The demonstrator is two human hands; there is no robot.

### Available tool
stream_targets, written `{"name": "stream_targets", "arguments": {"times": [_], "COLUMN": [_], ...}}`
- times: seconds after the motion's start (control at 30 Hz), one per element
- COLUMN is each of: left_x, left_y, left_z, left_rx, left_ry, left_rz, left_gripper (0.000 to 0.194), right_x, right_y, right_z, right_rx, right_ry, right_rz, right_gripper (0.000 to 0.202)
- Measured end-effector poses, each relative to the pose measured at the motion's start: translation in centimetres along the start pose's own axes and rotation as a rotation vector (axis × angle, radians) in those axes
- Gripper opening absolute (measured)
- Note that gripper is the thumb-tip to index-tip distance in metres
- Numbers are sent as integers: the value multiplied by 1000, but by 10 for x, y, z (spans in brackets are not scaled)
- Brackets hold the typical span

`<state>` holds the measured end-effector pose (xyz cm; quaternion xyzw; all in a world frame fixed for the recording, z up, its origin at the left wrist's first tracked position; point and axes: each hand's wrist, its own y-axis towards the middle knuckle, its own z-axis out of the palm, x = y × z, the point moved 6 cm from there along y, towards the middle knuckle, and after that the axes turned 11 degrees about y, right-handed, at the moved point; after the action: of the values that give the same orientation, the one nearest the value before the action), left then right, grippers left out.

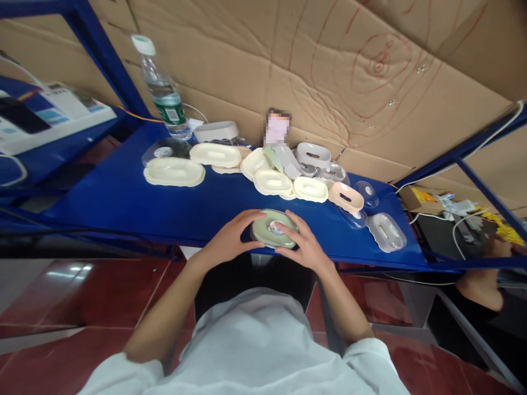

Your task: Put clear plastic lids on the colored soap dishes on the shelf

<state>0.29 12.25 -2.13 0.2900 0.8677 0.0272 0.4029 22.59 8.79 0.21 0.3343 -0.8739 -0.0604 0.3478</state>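
At the front edge of the blue table, a pale green oval box with a clear lid (267, 236) sits between my two hands. My left hand (233, 236) is curled round its left end, the thumb low and the fingers along the far side. On the right end my right hand (305, 242) grips it, with one finger lying over the lid near a small white label. Just beyond are cream oval trays (272, 182), a peach tray (346, 197) and a grey box with a clear lid (386, 232).
A water bottle (167, 104) stands at the back left. A phone with a blurred screen (277, 127) leans on the cardboard wall (230, 66). Clear lids (365, 193) lie at the right. Blue frame posts (99, 49) flank the table (123, 211). Another person's arm (486, 280) shows at far right.
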Motion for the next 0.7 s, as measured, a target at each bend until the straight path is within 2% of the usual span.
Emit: {"name": "stream_targets", "arguments": {"times": [0.33, 0.57, 0.7], "left_x": [-3, -6, -7], "left_y": [-2, -2, -3], "left_z": [1, 4, 5], "left_rx": [25, 13, 22], "left_ry": [-4, 18, 30], "left_rz": [27, 14, -7], "left_gripper": [68, 70, 69], "right_x": [-4, -7, -9], "right_y": [-9, -18, -18], "right_z": [-4, 1, 4], "right_rx": [-5, -103, -87], "right_ry": [137, -23, -19], "right_rz": [29, 46, 68], "right_gripper": [69, 68, 70]}}
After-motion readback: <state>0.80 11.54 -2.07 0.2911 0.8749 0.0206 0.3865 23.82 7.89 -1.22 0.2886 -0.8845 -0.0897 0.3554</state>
